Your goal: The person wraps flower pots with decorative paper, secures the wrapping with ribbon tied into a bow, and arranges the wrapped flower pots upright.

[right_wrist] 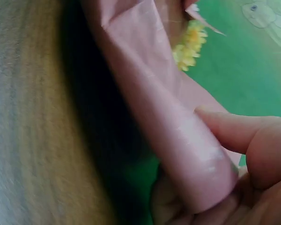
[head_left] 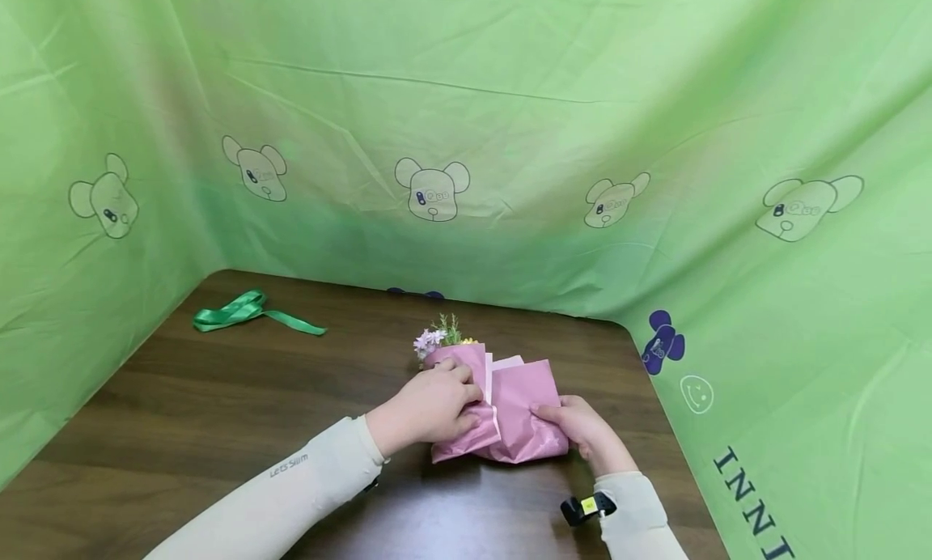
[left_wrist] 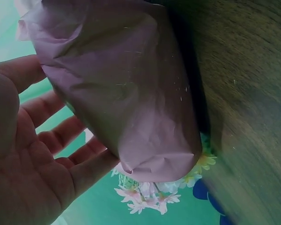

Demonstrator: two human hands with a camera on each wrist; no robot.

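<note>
A small bouquet lies on the table in pink wrapping paper, its lilac flowers and green sprigs showing at the far left end. My left hand rests across the folded left part of the paper, fingers spread and touching it. In the left wrist view its fingertips pass behind the paper. At the right side, my right hand pinches the paper's edge, thumb on top and fingers underneath. Yellow flowers show past the paper in the right wrist view.
A loose green ribbon lies at the table's far left. The dark wooden table is enclosed by a green cloth with printed bear heads. A black wrist strap sits by the right sleeve.
</note>
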